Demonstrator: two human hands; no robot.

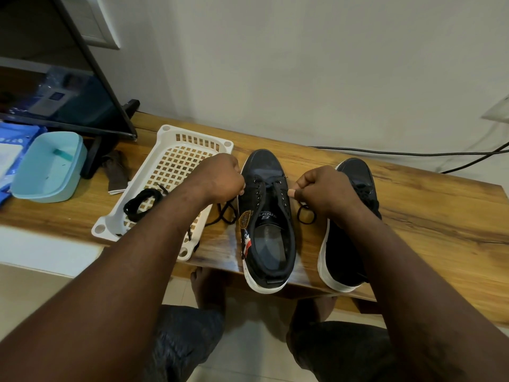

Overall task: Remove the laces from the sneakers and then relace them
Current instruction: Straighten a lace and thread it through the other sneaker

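Nearest, dark shorts [187, 340] show below the wooden table [413, 216]. On its front edge stands a black canvas sneaker with a white sole [265, 244], heel toward the person, with a black lace [271, 185] through its front eyelets. The left hand [223, 175] and right hand [322, 188], apart on either side, each grip one lace end. A second black sneaker [355, 175] sits just right, partly under the forearm. Left, a white lattice basket [192, 133] holds a coiled black lace [140, 204].

A lived-in room of a home: a flat-screen television [55, 100] stands on a wooden counter [413, 216] against a plain white wall [303, 64], with a switch plate [93, 20], a trailing black cable [413, 153], a white plastic basket [165, 133], a teal plastic tub [78, 153] and a pale tiled floor [256, 340].
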